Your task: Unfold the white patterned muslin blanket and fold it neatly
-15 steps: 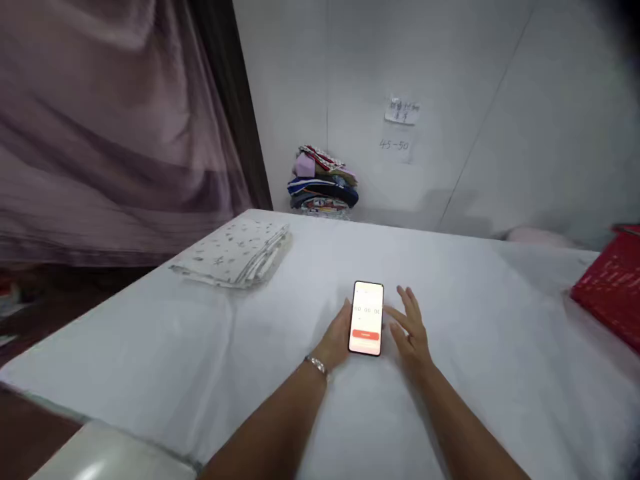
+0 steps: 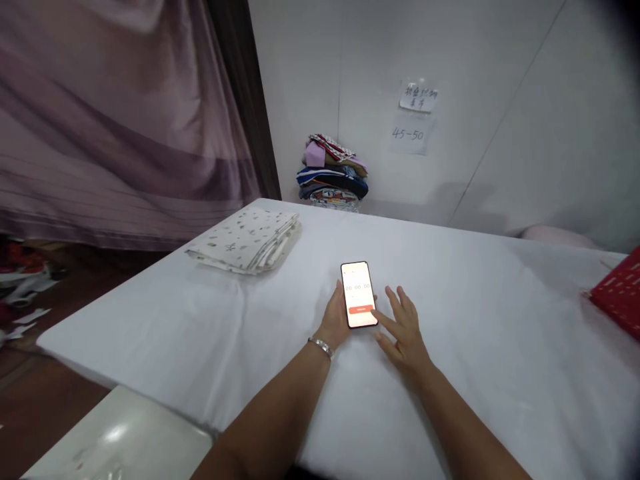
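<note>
A smartphone (image 2: 358, 297) with a bright screen is held up over the white table. Its display reads 00 00 00, with an orange bar in the lower half. My left hand (image 2: 335, 316), with a bracelet at the wrist, grips the phone along its left edge, the fingers passing behind it. My right hand (image 2: 404, 332) is beside the phone with its fingers spread. The index fingertip lies over the right end of the orange bar; whether it presses the glass I cannot tell.
A folded white cloth with a leaf pattern (image 2: 250, 237) lies on the white-covered table (image 2: 480, 320), far left. Behind stands a pile of folded fabrics (image 2: 334, 177). A red object (image 2: 620, 293) sits at the right edge. A pale stool-like surface (image 2: 125, 433) is at lower left.
My right index finger has moved from the phone's right edge onto the orange bar. The phone now leans the other way, its top tipped left. The view has shifted slightly.
</note>
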`<act>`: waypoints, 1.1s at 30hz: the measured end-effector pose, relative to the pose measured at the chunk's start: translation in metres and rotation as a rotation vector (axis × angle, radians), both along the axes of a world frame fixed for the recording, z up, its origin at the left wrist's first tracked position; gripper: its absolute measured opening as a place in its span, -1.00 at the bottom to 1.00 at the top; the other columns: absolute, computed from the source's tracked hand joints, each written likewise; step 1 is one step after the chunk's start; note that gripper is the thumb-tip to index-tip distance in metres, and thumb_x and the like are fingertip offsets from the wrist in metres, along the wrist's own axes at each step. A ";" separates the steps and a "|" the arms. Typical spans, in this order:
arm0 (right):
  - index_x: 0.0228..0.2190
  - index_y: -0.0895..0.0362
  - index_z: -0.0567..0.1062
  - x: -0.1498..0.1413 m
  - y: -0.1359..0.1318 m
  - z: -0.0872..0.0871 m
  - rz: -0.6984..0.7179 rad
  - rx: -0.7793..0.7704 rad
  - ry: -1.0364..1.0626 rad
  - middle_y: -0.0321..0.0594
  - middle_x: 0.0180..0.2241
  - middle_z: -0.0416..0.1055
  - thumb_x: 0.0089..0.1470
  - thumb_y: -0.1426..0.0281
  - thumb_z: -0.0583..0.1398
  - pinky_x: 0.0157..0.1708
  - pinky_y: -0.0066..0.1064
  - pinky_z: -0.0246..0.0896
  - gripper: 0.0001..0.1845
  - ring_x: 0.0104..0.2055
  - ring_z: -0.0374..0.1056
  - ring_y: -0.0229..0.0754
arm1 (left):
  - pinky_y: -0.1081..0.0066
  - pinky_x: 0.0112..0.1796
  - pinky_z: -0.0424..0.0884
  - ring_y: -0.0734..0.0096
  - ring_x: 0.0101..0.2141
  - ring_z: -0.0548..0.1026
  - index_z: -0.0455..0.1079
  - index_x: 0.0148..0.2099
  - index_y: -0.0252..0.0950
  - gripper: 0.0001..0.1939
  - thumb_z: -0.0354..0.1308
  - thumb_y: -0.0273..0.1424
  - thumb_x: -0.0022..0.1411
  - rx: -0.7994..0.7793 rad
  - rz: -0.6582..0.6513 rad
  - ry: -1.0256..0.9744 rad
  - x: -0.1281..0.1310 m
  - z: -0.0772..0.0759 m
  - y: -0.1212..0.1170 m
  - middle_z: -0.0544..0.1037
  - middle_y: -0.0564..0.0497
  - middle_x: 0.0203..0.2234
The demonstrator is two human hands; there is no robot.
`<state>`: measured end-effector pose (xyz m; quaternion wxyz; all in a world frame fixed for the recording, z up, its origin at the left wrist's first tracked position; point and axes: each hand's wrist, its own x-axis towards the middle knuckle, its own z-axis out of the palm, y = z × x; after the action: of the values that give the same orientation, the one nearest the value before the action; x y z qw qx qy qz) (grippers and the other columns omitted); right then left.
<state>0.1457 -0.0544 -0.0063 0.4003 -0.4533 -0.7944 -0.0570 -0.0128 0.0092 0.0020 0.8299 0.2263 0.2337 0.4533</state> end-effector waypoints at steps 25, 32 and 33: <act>0.16 0.00 0.14 0.007 0.004 -0.013 -0.101 -0.016 -0.031 -0.17 0.25 -0.04 0.17 0.33 0.05 0.15 0.08 -0.11 -0.48 0.30 -0.22 0.05 | 0.16 -0.08 0.33 0.11 -0.13 0.47 0.29 0.08 -0.37 -0.32 -0.12 0.09 0.19 -0.014 0.000 0.056 0.000 0.004 -0.005 0.50 -0.20 -0.14; 0.05 0.06 0.30 0.028 0.007 -0.029 -0.120 -0.135 0.090 -0.13 0.15 0.17 0.16 0.22 0.03 0.07 0.06 0.12 -0.56 0.25 -0.07 0.06 | 0.22 -0.22 0.39 0.11 -0.25 0.52 0.35 0.01 -0.36 -0.33 -0.06 0.11 0.14 -0.003 0.038 0.227 -0.051 0.028 -0.033 0.51 -0.20 -0.17; 0.03 0.08 0.32 0.030 0.008 -0.033 -0.107 -0.156 0.092 -0.12 0.15 0.19 0.15 0.21 0.04 0.05 0.04 0.16 -0.56 0.25 -0.05 0.07 | 0.23 -0.24 0.38 0.12 -0.27 0.52 0.37 -0.02 -0.36 -0.34 -0.06 0.11 0.14 0.000 0.044 0.247 -0.068 0.030 -0.037 0.52 -0.20 -0.18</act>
<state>0.1761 -0.0459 -0.0397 0.3964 -0.5270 -0.7517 0.0045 -0.0804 -0.0283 0.0325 0.7845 0.2753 0.3391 0.4402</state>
